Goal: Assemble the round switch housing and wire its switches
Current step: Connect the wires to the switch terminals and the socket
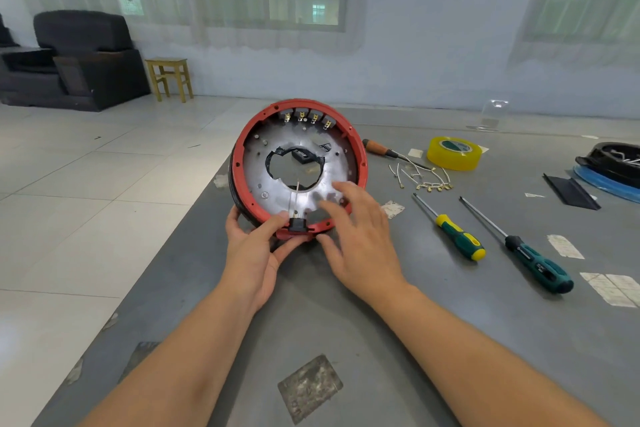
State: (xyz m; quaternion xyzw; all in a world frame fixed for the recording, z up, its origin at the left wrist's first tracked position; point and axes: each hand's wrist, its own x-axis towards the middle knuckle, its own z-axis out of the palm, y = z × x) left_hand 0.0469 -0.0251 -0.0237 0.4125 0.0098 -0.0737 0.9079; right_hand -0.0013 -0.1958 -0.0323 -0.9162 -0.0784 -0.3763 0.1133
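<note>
Tilting toward you on its lower edge at the near left part of the grey table [450, 340], the round switch housing [300, 163] shows its open face, its axis leaning up and away. Your left hand [254, 243] grips that lower rim, thumb pressed beside the small black switch [296, 225] seated there, whose thin lead points up toward the central hole. Your right hand [356, 229], fingers spread and holding nothing, hovers just right of the switch, so it looks the nearer free hand; the loose wires [424, 180] lie well to its right.
</note>
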